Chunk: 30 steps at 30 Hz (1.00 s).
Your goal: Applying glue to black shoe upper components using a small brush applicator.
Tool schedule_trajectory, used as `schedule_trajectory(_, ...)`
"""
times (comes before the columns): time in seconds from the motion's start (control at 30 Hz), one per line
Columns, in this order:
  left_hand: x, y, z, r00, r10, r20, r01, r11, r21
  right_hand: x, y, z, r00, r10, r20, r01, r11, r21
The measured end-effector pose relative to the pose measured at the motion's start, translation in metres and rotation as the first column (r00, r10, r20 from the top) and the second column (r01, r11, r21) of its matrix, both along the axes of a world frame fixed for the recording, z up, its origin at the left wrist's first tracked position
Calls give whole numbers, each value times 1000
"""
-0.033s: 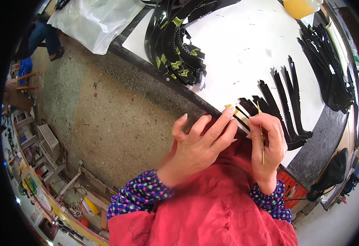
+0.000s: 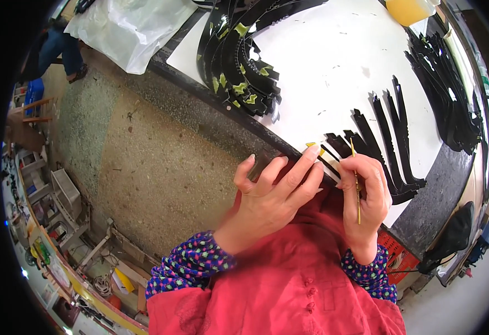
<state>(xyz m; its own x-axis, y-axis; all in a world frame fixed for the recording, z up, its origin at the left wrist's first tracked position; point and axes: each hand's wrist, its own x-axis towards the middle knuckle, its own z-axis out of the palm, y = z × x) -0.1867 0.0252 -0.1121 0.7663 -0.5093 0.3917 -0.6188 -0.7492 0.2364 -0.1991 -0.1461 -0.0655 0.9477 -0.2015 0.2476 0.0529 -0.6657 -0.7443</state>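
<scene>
My left hand lies at the table's near edge with its fingers spread. Its index fingertip presses on a narrow strip, black with a pale face and a yellow end. In my right hand a thin yellow rod is pinched between thumb and fingers, standing nearly upright in the picture. The right fingertips are at the strip's other end, and whether they touch it I cannot tell. Just beyond, several black strips fan out over the white sheet.
A pile of curved black strips with yellow-green patches lies at the far left of the table. At the right is a bundle of black strips, below a container of yellow liquid. White plastic drapes the far left corner. A red crate stands below.
</scene>
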Motion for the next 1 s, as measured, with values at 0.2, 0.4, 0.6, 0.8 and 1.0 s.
schedule_trajectory(0.2, 1, 1, -2, 1000, -14, 20, 14, 1000, 16, -6, -8, 12, 1000, 15, -10, -16, 996, -83)
schedule_trajectory(0.4, 0, -3, -8, 999, 35, 29, -35, 999, -16, -9, -10, 7, 1000, 7, -11, -8, 996, -86)
schedule_trajectory(0.6, 1, -3, -6, 999, 21, 25, -22, 999, 37, -11, -11, 9, 999, 21, -31, -24, 997, -71)
schedule_trajectory(0.8, -1, -8, -4, 998, 54, -35, -54, 999, -2, -9, -10, 8, 999, 43, 6, -42, 994, -103)
schedule_trajectory(1.0, 3, -7, -6, 999, 44, 0, -44, 999, -31, -8, -10, 11, 998, 59, 22, -55, 984, -167)
